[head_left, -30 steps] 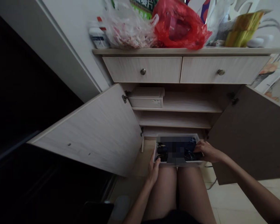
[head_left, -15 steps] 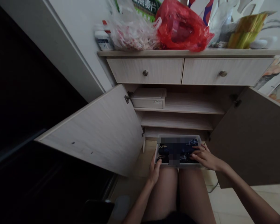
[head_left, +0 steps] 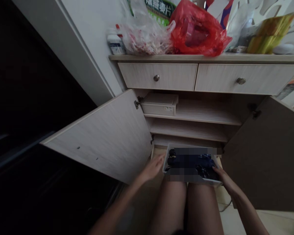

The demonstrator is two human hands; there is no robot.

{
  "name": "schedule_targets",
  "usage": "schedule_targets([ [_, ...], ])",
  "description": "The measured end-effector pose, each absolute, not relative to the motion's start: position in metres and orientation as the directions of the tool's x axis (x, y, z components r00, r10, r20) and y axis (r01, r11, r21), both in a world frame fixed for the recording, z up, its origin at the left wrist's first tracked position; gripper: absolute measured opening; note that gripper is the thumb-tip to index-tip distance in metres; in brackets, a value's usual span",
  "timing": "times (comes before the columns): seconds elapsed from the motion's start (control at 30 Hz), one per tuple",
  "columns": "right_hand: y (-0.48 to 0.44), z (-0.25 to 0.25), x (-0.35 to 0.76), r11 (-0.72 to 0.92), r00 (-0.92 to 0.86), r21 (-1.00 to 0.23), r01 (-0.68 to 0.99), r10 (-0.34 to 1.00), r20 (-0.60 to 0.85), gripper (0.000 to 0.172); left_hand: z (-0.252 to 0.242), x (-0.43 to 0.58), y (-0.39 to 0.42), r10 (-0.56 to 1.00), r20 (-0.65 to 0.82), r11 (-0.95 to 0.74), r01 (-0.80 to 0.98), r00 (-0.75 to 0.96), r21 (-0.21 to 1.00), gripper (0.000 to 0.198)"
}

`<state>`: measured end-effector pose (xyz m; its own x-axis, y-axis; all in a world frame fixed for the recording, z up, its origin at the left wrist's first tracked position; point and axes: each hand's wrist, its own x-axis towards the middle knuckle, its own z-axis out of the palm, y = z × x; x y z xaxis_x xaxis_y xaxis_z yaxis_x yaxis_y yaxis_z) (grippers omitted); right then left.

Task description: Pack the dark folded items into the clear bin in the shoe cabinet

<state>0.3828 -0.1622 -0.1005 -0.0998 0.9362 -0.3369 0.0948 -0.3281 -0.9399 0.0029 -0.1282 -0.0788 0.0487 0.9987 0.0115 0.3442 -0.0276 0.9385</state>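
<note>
A white plastic tray (head_left: 168, 160) rests across my knees (head_left: 186, 202), just in front of the open cabinet. Dark navy fabric (head_left: 201, 160) and black items (head_left: 207, 171) lie inside, partly hidden by a pixelated blur. My right hand (head_left: 221, 178) grips the tray's right rim, with its fingers curled over the edge. My left hand (head_left: 152, 168) is off the tray, just left of it, open and holding nothing.
Two cabinet doors (head_left: 100, 137) stand open on either side of the tray. Inside are wooden shelves (head_left: 188, 130) and a white box (head_left: 159, 104). Above are two drawers (head_left: 159, 76), with a red plastic bag (head_left: 198, 32) and a clear bag (head_left: 144, 39) on top.
My left hand has let go of the tray's near edge and moved left. My right hand has shifted to the tray's right rim, and the tray sits slightly further right.
</note>
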Motion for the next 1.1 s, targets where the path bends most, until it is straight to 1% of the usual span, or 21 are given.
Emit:
schedule_targets([
  [0.07, -0.163, -0.097, 0.383, -0.313, -0.094, -0.943, 0.11, 0.942, -0.323, 0.081, -0.035, -0.005, -0.076, 0.985, 0.172, -0.171, 0.404, 0.034, 0.899, 0.054],
  [0.13, -0.164, -0.096, 0.383, -0.316, -0.098, -0.943, 0.102, 0.94, -0.326, 0.085, 0.01, -0.004, -0.015, 0.954, 0.3, -0.263, 0.493, 0.005, 0.829, 0.055],
  [0.17, -0.164, -0.097, 0.383, -0.32, -0.099, -0.943, 0.089, 0.939, -0.328, 0.086, 0.03, 0.0, 0.015, 0.942, 0.336, -0.283, 0.58, 0.016, 0.764, 0.057],
  [0.2, -0.165, -0.099, 0.382, -0.321, -0.099, -0.944, 0.076, 0.94, -0.328, 0.087, 0.046, 0.005, 0.043, 0.931, 0.361, -0.3, 0.685, 0.058, 0.664, 0.059],
  [0.27, -0.166, -0.102, 0.382, -0.323, -0.082, -0.945, 0.056, 0.942, -0.327, 0.088, 0.068, 0.018, 0.091, 0.927, 0.347, -0.303, 0.832, 0.144, 0.465, 0.06],
  [0.33, -0.168, -0.105, 0.381, -0.332, -0.05, -0.942, 0.047, 0.941, -0.334, 0.09, 0.074, 0.029, 0.126, 0.938, 0.293, -0.277, 0.909, 0.185, 0.312, 0.058],
  [0.4, -0.17, -0.106, 0.382, -0.345, -0.019, -0.938, 0.038, 0.938, -0.346, 0.092, 0.071, 0.039, 0.146, 0.946, 0.261, -0.253, 0.941, 0.193, 0.223, 0.054],
  [0.53, -0.171, -0.099, 0.383, -0.355, -0.008, -0.935, 0.028, 0.935, -0.355, 0.095, 0.058, 0.059, 0.155, 0.931, 0.303, -0.258, 0.953, 0.202, 0.159, 0.045],
  [0.67, -0.168, -0.096, 0.383, -0.366, -0.031, -0.93, 0.024, 0.93, -0.366, 0.095, 0.053, 0.091, 0.142, 0.904, 0.311, -0.338, 0.936, 0.293, 0.101, 0.043],
  [0.77, -0.167, -0.099, 0.382, -0.362, -0.042, -0.932, 0.003, 0.931, -0.362, 0.094, 0.055, 0.113, 0.133, 0.887, 0.296, -0.408, 0.902, 0.355, 0.14, 0.047],
  [0.8, -0.167, -0.101, 0.382, -0.357, -0.042, -0.934, 0.001, 0.933, -0.357, 0.094, 0.057, 0.116, 0.131, 0.889, 0.292, -0.413, 0.894, 0.353, 0.176, 0.05],
  [0.83, -0.168, -0.103, 0.382, -0.352, -0.038, -0.936, 0.001, 0.935, -0.352, 0.093, 0.059, 0.116, 0.13, 0.9, 0.303, -0.388, 0.894, 0.315, 0.223, 0.056],
  [0.87, -0.168, -0.105, 0.383, -0.346, -0.032, -0.938, 0.004, 0.938, -0.346, 0.093, 0.062, 0.111, 0.13, 0.916, 0.332, -0.326, 0.902, 0.226, 0.284, 0.063],
  [0.9, -0.169, -0.107, 0.384, -0.34, -0.024, -0.94, 0.006, 0.94, -0.34, 0.093, 0.064, 0.102, 0.131, 0.925, 0.372, -0.225, 0.903, 0.079, 0.367, 0.07],
  [0.93, -0.17, -0.109, 0.385, -0.334, -0.015, -0.943, 0.006, 0.943, -0.334, 0.093, 0.066, 0.09, 0.131, 0.913, 0.392, -0.1, 0.873, -0.11, 0.477, 0.076],
  [0.97, -0.171, -0.11, 0.385, -0.326, -0.011, -0.945, 0.001, 0.945, -0.326, 0.093, 0.067, 0.075, 0.132, 0.885, 0.363, 0.01, 0.793, -0.291, 0.609, 0.081],
  [1.0, -0.172, -0.112, 0.386, -0.318, -0.011, -0.948, -0.007, 0.948, -0.318, 0.091, 0.066, 0.059, 0.132, 0.858, 0.283, 0.094, 0.674, -0.428, 0.733, 0.084],
  [1.03, -0.172, -0.113, 0.386, -0.309, -0.014, -0.951, -0.02, 0.951, -0.308, 0.09, 0.064, 0.044, 0.132, 0.862, 0.168, 0.143, 0.548, -0.479, 0.824, 0.087],
  [1.07, -0.172, -0.113, 0.386, -0.303, -0.019, -0.952, -0.038, 0.953, -0.302, 0.087, 0.062, 0.031, 0.13, 0.893, 0.072, 0.15, 0.447, -0.444, 0.882, 0.088],
  [1.1, -0.171, -0.113, 0.386, -0.305, -0.024, -0.95, -0.062, 0.952, -0.304, 0.086, 0.058, 0.02, 0.128, 0.928, -0.014, 0.152, 0.346, -0.372, 0.926, 0.088],
])
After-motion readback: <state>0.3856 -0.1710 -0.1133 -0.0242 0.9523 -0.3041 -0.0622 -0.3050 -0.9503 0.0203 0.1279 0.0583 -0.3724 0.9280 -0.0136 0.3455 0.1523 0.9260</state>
